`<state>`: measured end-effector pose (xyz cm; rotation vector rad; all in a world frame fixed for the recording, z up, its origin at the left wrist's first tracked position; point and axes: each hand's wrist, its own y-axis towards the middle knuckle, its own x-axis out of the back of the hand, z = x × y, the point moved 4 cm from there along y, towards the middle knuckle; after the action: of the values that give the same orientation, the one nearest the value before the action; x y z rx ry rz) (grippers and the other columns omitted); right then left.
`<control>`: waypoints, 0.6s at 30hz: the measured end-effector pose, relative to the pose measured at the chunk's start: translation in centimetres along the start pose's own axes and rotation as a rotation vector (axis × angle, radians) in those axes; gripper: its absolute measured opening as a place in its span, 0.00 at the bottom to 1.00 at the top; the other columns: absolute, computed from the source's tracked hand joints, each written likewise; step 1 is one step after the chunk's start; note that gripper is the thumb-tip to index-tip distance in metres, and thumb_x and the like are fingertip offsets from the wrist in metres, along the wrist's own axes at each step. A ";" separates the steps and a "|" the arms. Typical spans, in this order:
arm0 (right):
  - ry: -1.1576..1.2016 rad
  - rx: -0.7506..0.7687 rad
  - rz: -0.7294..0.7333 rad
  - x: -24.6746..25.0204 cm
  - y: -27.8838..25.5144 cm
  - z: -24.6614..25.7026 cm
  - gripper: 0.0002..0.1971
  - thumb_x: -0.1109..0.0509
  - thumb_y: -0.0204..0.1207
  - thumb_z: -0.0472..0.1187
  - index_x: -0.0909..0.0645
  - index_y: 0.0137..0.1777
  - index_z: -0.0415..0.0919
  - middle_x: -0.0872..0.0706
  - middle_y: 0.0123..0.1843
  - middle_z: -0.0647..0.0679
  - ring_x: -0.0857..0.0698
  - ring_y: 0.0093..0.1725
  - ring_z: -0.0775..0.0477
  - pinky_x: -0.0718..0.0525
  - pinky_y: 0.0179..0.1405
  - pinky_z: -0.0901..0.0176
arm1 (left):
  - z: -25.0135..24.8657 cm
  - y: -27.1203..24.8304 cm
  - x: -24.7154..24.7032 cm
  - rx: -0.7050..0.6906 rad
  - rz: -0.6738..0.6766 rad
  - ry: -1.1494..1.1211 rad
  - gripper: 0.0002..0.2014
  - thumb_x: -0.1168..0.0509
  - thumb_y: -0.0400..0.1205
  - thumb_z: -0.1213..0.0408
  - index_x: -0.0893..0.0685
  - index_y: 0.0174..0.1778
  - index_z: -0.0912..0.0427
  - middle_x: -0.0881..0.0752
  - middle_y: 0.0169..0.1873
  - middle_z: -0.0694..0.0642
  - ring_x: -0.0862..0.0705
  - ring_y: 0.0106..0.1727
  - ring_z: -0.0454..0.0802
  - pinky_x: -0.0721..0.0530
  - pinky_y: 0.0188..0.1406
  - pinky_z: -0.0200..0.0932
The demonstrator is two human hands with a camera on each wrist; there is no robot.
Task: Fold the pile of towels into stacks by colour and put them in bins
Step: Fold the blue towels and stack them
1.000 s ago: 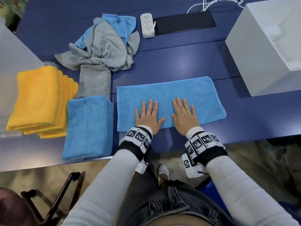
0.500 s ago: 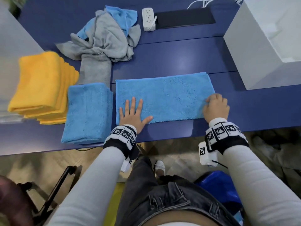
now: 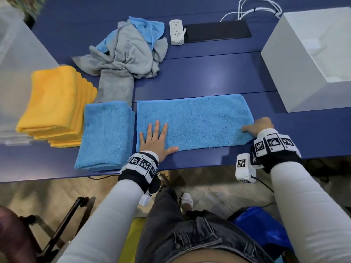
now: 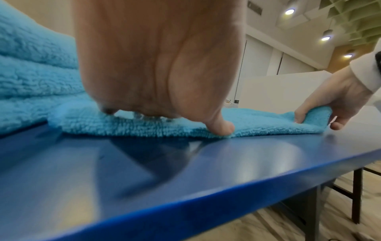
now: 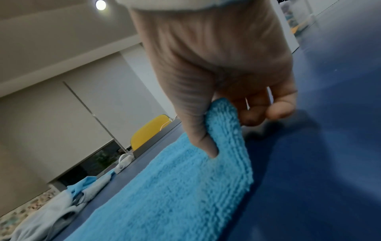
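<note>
Blue towel (image 3: 193,122): keep left hand (image 3: 155,141) flat, pinning. Lift end pinched in right hand (image 3: 260,126); fold leftward, matching edges.

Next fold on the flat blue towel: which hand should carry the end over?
Right. The right hand already pinches the blue towel at its right end, edge lifted off the table. The left hand lies flat on the left part, well placed to pin it.

Bare blue table (image 3: 209,73) lies open between the flat blue towel (image 3: 193,118) and the far power strip (image 3: 176,32). The white bin (image 3: 296,59) blocks the right; the crumpled towel pile (image 3: 129,54) and folded blue stack (image 3: 106,133) crowd the left.
</note>
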<state>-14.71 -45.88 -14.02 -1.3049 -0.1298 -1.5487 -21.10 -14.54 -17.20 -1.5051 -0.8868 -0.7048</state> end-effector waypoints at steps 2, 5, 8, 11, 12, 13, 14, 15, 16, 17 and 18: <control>0.029 0.077 -0.051 0.0 -1.3 1.0 0.06 0.28 0.70 0.34 0.23 0.41 0.34 0.19 0.47 0.38 0.21 0.45 0.40 0.22 0.43 0.55 | -0.3 0.2 0.7 -0.024 -0.055 -0.056 0.45 0.42 0.78 0.37 0.59 0.83 0.51 0.64 0.82 0.54 0.67 0.82 0.60 0.64 0.79 0.60; 0.045 0.301 -0.137 -0.7 -4.2 4.3 0.14 0.32 0.73 0.36 0.22 0.59 0.38 0.16 0.58 0.37 0.18 0.57 0.34 0.22 0.57 0.49 | -1.7 0.8 3.1 -0.193 -0.232 -0.531 0.28 0.37 0.82 0.53 0.33 0.77 0.57 0.38 0.80 0.57 0.45 0.82 0.58 0.49 0.82 0.52; 0.035 0.486 -0.061 -3.6 -7.4 7.8 0.19 0.34 0.75 0.39 0.26 0.67 0.44 0.15 0.57 0.38 0.18 0.59 0.35 0.22 0.58 0.48 | -2.8 1.6 4.7 -0.155 -0.159 -1.177 0.18 0.44 0.86 0.57 0.24 0.68 0.62 0.18 0.64 0.57 0.21 0.63 0.51 0.26 0.67 0.43; 0.064 0.620 0.135 -8.1 -9.6 10.1 0.20 0.33 0.76 0.40 0.28 0.68 0.42 0.19 0.38 0.45 0.19 0.46 0.41 0.21 0.52 0.49 | -3.7 2.9 4.4 0.023 0.051 -1.605 0.18 0.46 0.86 0.49 0.25 0.64 0.56 0.15 0.50 0.52 0.16 0.47 0.50 0.18 0.51 0.42; 0.094 0.643 0.211 -9.4 -10.0 10.5 0.20 0.33 0.77 0.40 0.28 0.69 0.40 0.23 0.33 0.49 0.21 0.42 0.44 0.20 0.51 0.49 | -3.7 3.4 4.2 0.056 0.053 -1.642 0.17 0.42 0.85 0.51 0.24 0.63 0.57 0.15 0.45 0.52 0.16 0.42 0.50 0.18 0.44 0.40; 0.117 0.652 0.270 -10.4 -10.1 10.6 0.20 0.34 0.79 0.40 0.27 0.70 0.38 0.23 0.31 0.49 0.22 0.39 0.45 0.20 0.49 0.49 | -3.6 3.7 4.0 0.081 0.023 -1.640 0.16 0.38 0.83 0.55 0.23 0.63 0.61 0.15 0.43 0.52 0.17 0.41 0.50 0.19 0.40 0.38; 0.127 0.656 0.292 -10.9 -10.1 10.6 0.19 0.36 0.80 0.40 0.25 0.69 0.36 0.20 0.32 0.45 0.21 0.38 0.43 0.20 0.47 0.50 | -3.3 3.9 3.7 0.101 -0.022 -1.615 0.17 0.35 0.82 0.62 0.23 0.65 0.65 0.15 0.43 0.53 0.17 0.41 0.49 0.20 0.39 0.38; 0.126 0.660 0.264 -10.9 -9.9 10.4 0.17 0.38 0.81 0.39 0.23 0.68 0.36 0.16 0.37 0.41 0.19 0.40 0.40 0.20 0.48 0.51 | -3.1 4.1 3.4 0.112 -0.056 -1.592 0.18 0.34 0.80 0.69 0.23 0.66 0.69 0.14 0.43 0.55 0.16 0.41 0.49 0.19 0.40 0.39; 0.105 0.664 0.188 -10.6 -9.6 10.1 0.16 0.39 0.81 0.38 0.21 0.66 0.36 0.14 0.45 0.39 0.18 0.47 0.38 0.21 0.51 0.51 | -3.0 4.4 3.1 0.124 -0.075 -1.578 0.19 0.34 0.79 0.74 0.24 0.66 0.70 0.14 0.44 0.57 0.15 0.39 0.47 0.16 0.40 0.41; 0.062 0.672 0.084 -10.2 -9.2 9.7 0.16 0.41 0.81 0.37 0.21 0.66 0.37 0.14 0.54 0.40 0.18 0.55 0.38 0.22 0.55 0.51 | -2.8 4.3 2.9 0.135 -0.084 -1.573 0.20 0.35 0.79 0.78 0.26 0.67 0.70 0.14 0.45 0.60 0.14 0.38 0.47 0.15 0.42 0.43; -0.012 0.695 -0.013 -9.8 -8.9 9.3 0.17 0.42 0.82 0.37 0.22 0.67 0.39 0.17 0.62 0.42 0.21 0.62 0.39 0.24 0.59 0.51 | -2.8 4.4 2.9 0.142 -0.097 -1.572 0.22 0.36 0.79 0.80 0.28 0.69 0.70 0.14 0.49 0.64 0.14 0.39 0.49 0.15 0.46 0.47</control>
<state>-16.81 -29.90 -13.31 -0.7576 -0.6250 -1.3278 -15.71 -16.97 -16.77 -1.7427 -2.0736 0.6880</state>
